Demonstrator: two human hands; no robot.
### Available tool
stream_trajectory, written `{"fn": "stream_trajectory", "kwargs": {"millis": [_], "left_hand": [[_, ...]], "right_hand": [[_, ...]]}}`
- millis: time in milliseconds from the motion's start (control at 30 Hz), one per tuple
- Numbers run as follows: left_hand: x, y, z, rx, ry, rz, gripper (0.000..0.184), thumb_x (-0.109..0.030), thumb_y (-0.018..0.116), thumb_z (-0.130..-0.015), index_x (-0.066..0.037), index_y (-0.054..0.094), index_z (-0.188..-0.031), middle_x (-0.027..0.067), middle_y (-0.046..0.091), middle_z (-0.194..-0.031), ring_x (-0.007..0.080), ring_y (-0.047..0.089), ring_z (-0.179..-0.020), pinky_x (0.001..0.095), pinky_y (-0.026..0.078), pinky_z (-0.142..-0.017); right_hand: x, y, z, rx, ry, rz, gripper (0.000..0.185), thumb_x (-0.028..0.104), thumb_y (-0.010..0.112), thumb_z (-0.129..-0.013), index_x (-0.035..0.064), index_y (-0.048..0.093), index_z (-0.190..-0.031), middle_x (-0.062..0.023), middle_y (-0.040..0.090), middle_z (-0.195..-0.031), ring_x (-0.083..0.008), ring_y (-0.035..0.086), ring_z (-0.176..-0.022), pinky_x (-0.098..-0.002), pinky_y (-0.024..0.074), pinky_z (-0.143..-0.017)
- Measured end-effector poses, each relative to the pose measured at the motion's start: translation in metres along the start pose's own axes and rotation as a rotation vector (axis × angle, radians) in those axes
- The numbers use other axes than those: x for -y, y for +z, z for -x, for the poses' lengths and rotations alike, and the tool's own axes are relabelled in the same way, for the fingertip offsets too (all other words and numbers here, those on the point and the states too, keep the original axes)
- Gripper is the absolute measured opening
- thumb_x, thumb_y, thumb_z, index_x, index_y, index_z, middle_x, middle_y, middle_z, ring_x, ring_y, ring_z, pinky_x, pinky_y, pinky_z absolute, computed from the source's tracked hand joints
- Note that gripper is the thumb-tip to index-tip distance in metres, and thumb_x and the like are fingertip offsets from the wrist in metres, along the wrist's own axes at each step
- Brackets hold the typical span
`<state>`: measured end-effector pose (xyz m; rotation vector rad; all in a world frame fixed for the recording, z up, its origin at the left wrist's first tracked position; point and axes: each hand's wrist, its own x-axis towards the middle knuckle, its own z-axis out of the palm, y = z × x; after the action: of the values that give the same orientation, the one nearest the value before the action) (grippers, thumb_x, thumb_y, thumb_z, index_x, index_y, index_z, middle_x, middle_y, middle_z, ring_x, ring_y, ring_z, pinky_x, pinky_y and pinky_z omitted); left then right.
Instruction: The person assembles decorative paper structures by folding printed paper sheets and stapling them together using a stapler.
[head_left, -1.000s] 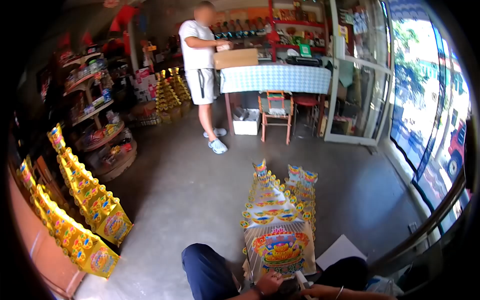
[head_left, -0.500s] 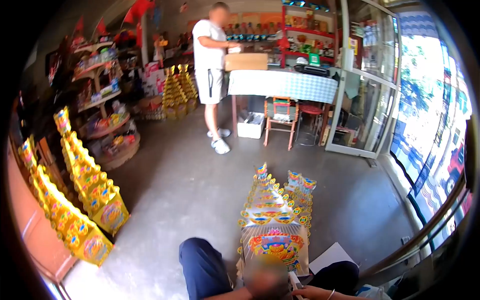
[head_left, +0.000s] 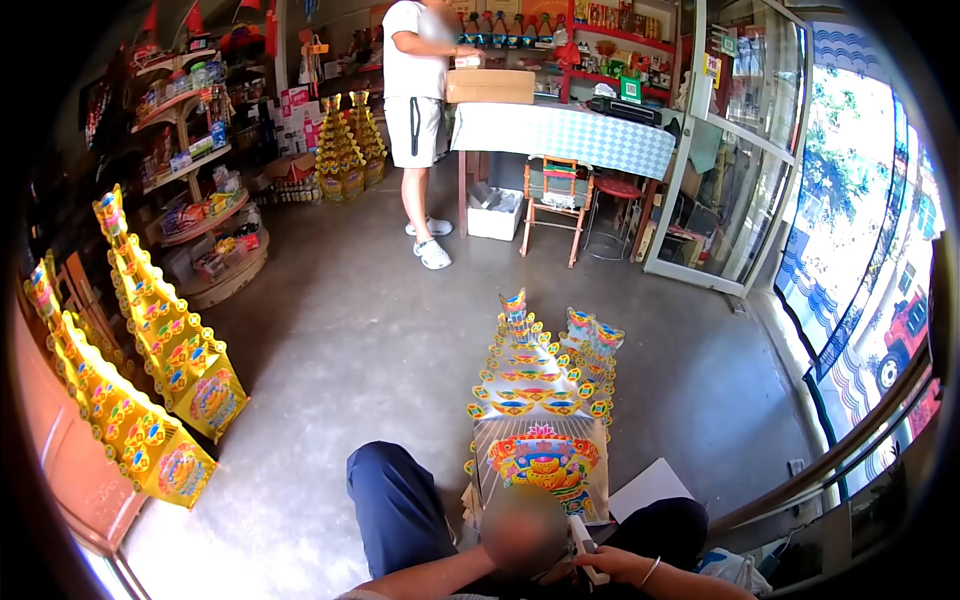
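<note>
A silver paper tower [head_left: 540, 400] stands in front of me, with tiered coin-like edges and a colourful ingot print at its base. Another silver tower [head_left: 595, 345] shows partly behind its right side. At the lower front of the near tower is my left hand [head_left: 525, 540]; a blur covers it, so its fingers are hidden. My right hand [head_left: 622, 566], a bangle on its wrist, is closed around a slim white hand tool [head_left: 582, 540]. The tool points up towards the tower's lower right corner; its exact kind is unclear.
Golden paper towers [head_left: 175, 325] stand at the left, others [head_left: 340, 150] at the back. A person [head_left: 412, 90] stands by a cloth-covered table [head_left: 560, 138] with a cardboard box [head_left: 490, 87]. A folding chair [head_left: 555, 205], shelves [head_left: 195, 160], glass door [head_left: 735, 180] and white sheet [head_left: 655, 490] surround the floor.
The view has tilted slightly downward, so the room sits higher in the picture. My right hand still grips the white tool, and both hands stay at the tower's base.
</note>
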<state>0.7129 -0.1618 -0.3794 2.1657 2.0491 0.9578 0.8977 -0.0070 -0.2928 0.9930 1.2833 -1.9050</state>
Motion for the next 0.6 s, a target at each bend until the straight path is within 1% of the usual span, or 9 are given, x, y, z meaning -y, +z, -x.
{"fn": "stream_trajectory", "kwargs": {"millis": [100,300,500,600], "left_hand": [[-0.006,-0.009,-0.006,0.018,-0.012,-0.059,0.032,-0.019,0.046,-0.084,-0.003,0.048,-0.111,0.0102,0.050,-0.102,0.0202,0.049,-0.093,0.0324,0.040,-0.081],[-0.012,-0.012,-0.008,0.037,-0.033,-0.081,0.029,-0.020,0.048,-0.082,-0.004,0.051,-0.105,0.0091,0.052,-0.094,0.0195,0.051,-0.084,0.0321,0.042,-0.073],[-0.012,-0.009,-0.009,0.064,-0.069,-0.087,0.026,-0.020,0.050,-0.080,-0.004,0.055,-0.100,0.0081,0.054,-0.086,0.0188,0.053,-0.074,0.0317,0.043,-0.065],[-0.012,-0.009,-0.010,0.079,-0.103,-0.092,0.025,-0.020,0.051,-0.079,-0.004,0.056,-0.097,0.0075,0.055,-0.082,0.0185,0.054,-0.069,0.0315,0.044,-0.061]], "right_hand": [[-0.001,0.002,0.001,-0.011,-0.036,0.015,0.036,0.021,0.056,-0.082,-0.0063,0.048,-0.105,-0.0140,0.062,-0.087,-0.0216,0.062,-0.076,-0.0291,0.0511,-0.066],[-0.005,0.003,0.001,0.007,-0.082,0.015,0.035,0.020,0.055,-0.082,-0.0065,0.050,-0.104,-0.0132,0.062,-0.087,-0.0216,0.062,-0.076,-0.0298,0.0512,-0.067],[0.004,0.011,0.009,-0.035,-0.024,0.070,0.035,0.022,0.055,-0.082,-0.0052,0.051,-0.103,-0.0126,0.062,-0.086,-0.0203,0.062,-0.074,-0.0285,0.0506,-0.067],[0.005,0.012,0.010,-0.065,-0.043,0.090,0.035,0.023,0.056,-0.082,-0.0050,0.051,-0.103,-0.0122,0.062,-0.086,-0.0194,0.062,-0.073,-0.0275,0.0501,-0.067]]}}
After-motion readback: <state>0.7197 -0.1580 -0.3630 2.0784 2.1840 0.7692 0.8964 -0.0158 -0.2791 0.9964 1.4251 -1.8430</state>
